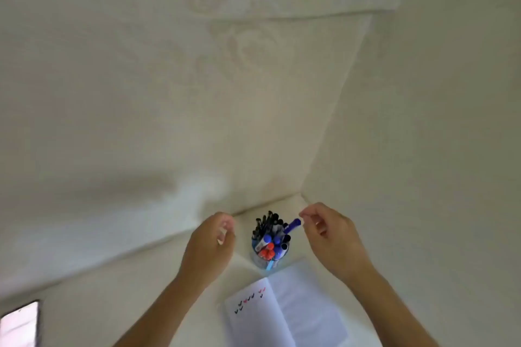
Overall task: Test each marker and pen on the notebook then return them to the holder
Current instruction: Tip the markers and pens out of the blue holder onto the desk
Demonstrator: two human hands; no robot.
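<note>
A round holder [267, 261] packed with several pens and markers, black, blue and red, stands near the table's back corner. Just in front of it lies the open notebook [304, 310], whose left page carries small dark and red tick marks. A blue marker [292, 225] leans out of the holder to the right. My right hand [332, 236] is at its top end, fingertips pinched on the cap. Left of the holder my left hand [210, 242] hovers, loosely curled and holding nothing.
A phone [21, 324] with a lit screen lies at the table's left edge. Cream walls meet in a corner just behind the holder. A pale cloth covers the table [112, 301].
</note>
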